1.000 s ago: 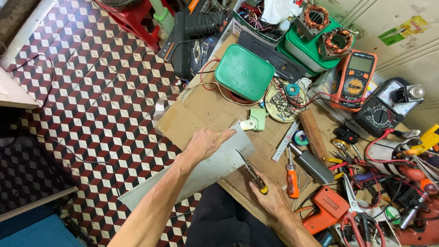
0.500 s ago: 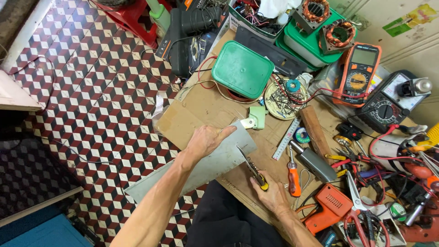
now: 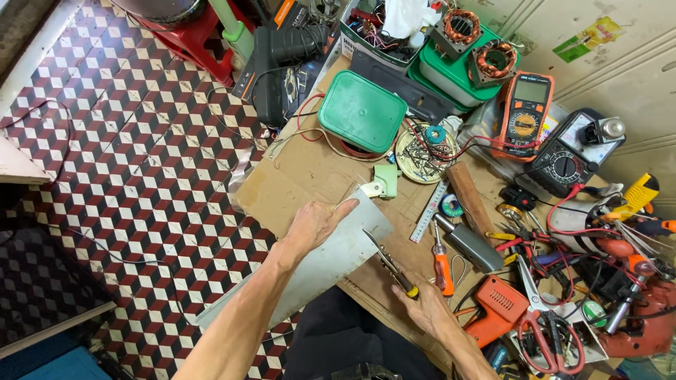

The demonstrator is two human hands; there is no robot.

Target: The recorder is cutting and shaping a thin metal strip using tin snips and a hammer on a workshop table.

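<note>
A long grey metal sheet point(image 3: 317, 264) is pinned flat under the spread left hand point(image 3: 315, 225); a yellow-handled cutter point(image 3: 389, 264), gripped by the right hand point(image 3: 426, 309), is pointed up-left at the sheet's edge.

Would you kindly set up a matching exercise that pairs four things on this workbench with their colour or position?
Things:
1. square lid
2. multimeter
3. scissors
4. grey sheet

Descriptions:
A. orange casing, lying near the wall
B. under the left hand
C. green, beside the round tin of wire bits
D. red handles, next to the orange tool

Pairs: 1-C, 2-A, 3-D, 4-B
</note>
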